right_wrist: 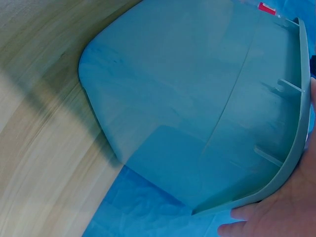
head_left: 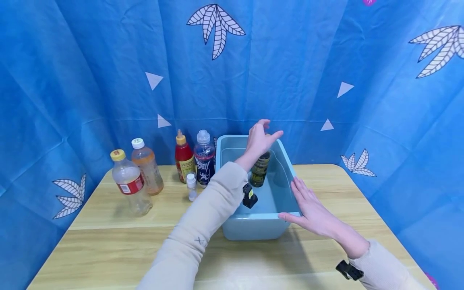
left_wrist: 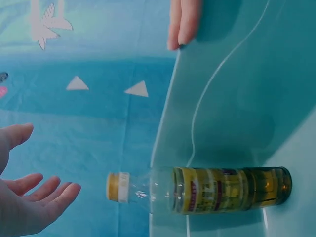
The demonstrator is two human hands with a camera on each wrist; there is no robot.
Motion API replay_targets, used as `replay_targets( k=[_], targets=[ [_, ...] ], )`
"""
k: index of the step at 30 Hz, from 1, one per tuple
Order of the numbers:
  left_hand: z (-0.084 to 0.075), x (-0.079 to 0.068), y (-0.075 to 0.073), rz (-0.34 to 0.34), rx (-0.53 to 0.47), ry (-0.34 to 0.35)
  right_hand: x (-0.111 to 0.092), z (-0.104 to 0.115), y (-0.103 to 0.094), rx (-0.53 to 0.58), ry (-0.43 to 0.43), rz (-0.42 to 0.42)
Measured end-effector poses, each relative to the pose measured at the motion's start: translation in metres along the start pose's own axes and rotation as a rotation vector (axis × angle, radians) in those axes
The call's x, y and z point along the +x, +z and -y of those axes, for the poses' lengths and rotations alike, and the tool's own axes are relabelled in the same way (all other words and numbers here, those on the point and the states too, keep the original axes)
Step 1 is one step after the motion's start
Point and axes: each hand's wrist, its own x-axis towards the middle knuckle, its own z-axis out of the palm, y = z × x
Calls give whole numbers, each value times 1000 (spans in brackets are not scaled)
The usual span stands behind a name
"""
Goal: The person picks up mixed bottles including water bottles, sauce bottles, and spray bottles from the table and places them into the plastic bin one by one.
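A light blue plastic bin stands on the table. Inside it, upright, is a clear bottle with a yellow cap, a yellow label and amber liquid in its lower part. Over the bin, my left hand hovers above the bottle with fingers and thumb spread; the left wrist view shows a gap between those fingers and the cap. My right hand rests on the bin's near right corner, straight fingers along the right rim and thumb on the front rim.
Left of the bin stand a blue-labelled bottle, a red sauce bottle and a small white-capped bottle. Farther left are a white-capped bottle and a yellow-capped bottle. A blue curtain hangs behind the wooden table.
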Motion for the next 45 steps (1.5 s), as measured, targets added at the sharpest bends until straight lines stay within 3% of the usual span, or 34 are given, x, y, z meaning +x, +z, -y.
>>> replay_targets(
  k=[12, 21, 36, 45],
  targets=[
    [1, -25, -20, 52, -49, 105, -1, 2, 2, -2, 11, -5],
    [9, -43, -40, 95, -19, 106, -1, 2, 2, -7, 0, -18],
    [23, -67, -67, 108, -14, 161, 0, -3, 7, -9, -13, -39],
    [43, -76, -82, 87, -25, 116, 1, -4, 9, -1, -13, -42]
  ],
)
